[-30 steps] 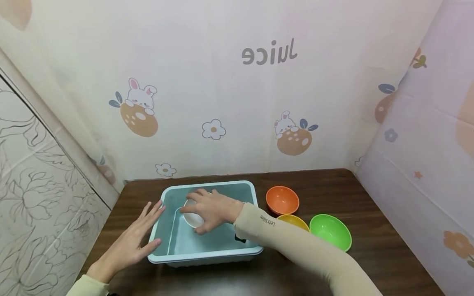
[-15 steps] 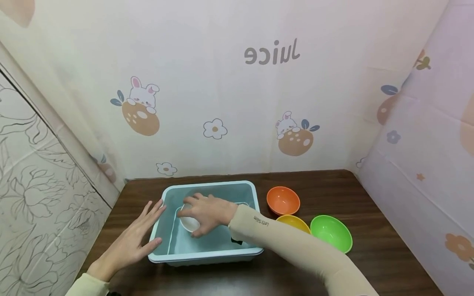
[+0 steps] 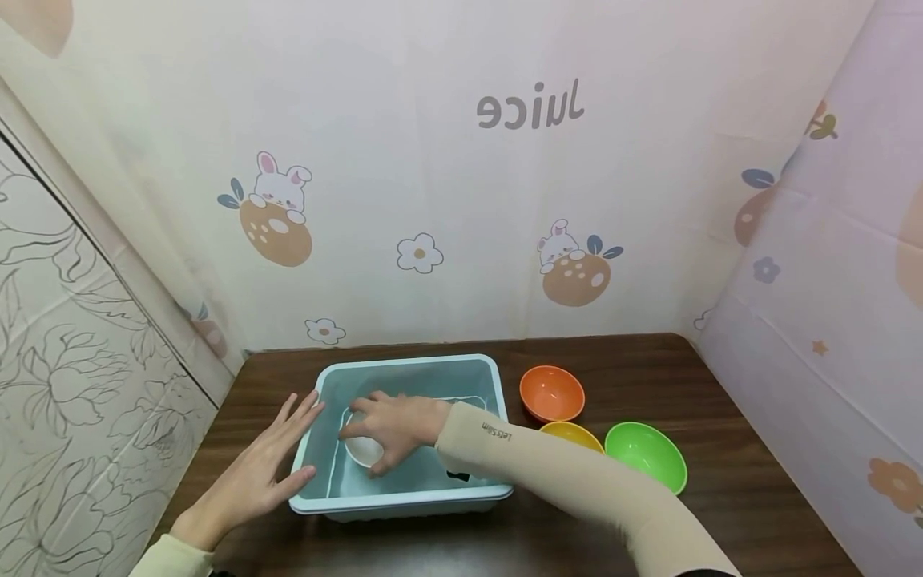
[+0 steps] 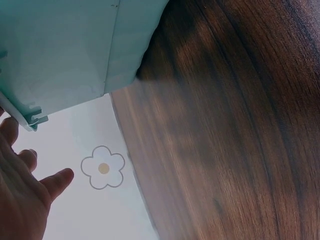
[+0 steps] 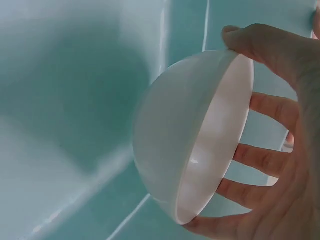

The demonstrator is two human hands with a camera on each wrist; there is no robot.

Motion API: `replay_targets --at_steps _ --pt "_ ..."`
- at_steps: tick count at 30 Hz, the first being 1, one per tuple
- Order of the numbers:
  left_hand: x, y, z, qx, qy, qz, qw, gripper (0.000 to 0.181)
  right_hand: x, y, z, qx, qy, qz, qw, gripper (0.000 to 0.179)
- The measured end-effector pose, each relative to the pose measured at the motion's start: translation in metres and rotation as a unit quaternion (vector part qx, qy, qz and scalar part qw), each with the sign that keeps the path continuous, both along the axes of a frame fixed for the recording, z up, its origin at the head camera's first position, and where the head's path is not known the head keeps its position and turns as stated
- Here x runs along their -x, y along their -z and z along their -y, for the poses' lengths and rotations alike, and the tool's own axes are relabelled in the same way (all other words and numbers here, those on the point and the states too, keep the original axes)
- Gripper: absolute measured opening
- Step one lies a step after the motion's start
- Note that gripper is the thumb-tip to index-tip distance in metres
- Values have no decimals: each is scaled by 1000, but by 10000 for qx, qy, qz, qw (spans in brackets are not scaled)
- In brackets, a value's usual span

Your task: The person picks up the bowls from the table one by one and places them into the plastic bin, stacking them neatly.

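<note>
A white bowl (image 3: 364, 453) is inside a pale blue-green basin (image 3: 400, 502), toward its left side. My right hand (image 3: 395, 425) grips the bowl from above, partly covering it in the head view. In the right wrist view the white bowl (image 5: 170, 125) looks tilted, with thumb and fingers spread along its rim. Fingers apart, my left hand (image 3: 252, 473) rests at the basin's left rim. The left wrist view has the left hand (image 4: 22, 192) with fingertips right at the rim.
To the right of the basin stand an orange bowl (image 3: 552, 393), a yellow bowl (image 3: 573, 435) partly behind the right sleeve, and a green bowl (image 3: 646, 454). All are on a dark wooden table (image 3: 750, 489). Patterned curtains (image 3: 461, 176) hang behind and at the sides.
My right hand has moved the white bowl a little leftward and nearer to me within the basin. The left hand has stayed at the rim.
</note>
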State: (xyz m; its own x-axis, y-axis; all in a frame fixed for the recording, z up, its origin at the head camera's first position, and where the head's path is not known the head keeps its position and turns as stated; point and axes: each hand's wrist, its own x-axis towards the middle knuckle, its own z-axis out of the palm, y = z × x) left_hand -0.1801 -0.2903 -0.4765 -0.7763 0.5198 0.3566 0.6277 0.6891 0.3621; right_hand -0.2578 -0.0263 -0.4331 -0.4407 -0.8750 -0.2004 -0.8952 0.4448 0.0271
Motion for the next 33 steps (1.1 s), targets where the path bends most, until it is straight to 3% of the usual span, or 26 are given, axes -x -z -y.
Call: replay_targets --at_steps 13,33 --pt "0 1 -1 -66 -6 -17 10000 84 8 17 -1 -207 68 -3 9998 70" --pt "-1 1 1 -8 -27 -15 10000 84 14 26 13 -526 -60 33 9986 72"
